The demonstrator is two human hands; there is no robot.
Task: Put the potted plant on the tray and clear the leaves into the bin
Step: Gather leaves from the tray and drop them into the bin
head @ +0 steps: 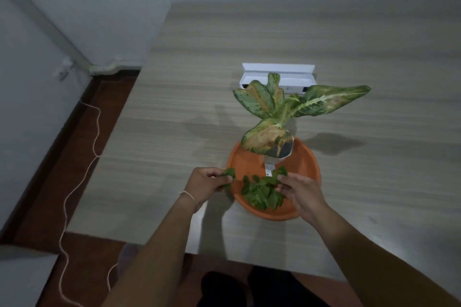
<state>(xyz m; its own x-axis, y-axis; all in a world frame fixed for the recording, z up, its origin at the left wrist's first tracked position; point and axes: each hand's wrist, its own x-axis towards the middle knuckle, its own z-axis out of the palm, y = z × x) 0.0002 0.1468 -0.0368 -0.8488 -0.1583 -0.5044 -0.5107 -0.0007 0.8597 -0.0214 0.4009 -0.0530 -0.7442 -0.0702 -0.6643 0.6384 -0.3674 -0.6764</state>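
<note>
A potted plant [279, 112] with large speckled green and browning leaves stands in a white pot [279, 153] on the far part of a round orange tray [309, 169]. A heap of small dark green leaves [262, 192] lies on the tray's near side. My left hand [207, 183] is at the tray's left rim, fingers closed on a few small leaves. At the heap's right side, my right hand [299, 192] has its fingertips pinching leaves. A white open box [278, 77] sits behind the plant.
The wooden table [174, 107] extends far and right. Its left edge drops to a brown floor [74, 169] where a thin pale cord [94, 137] trails. Grey walls stand at the left and back.
</note>
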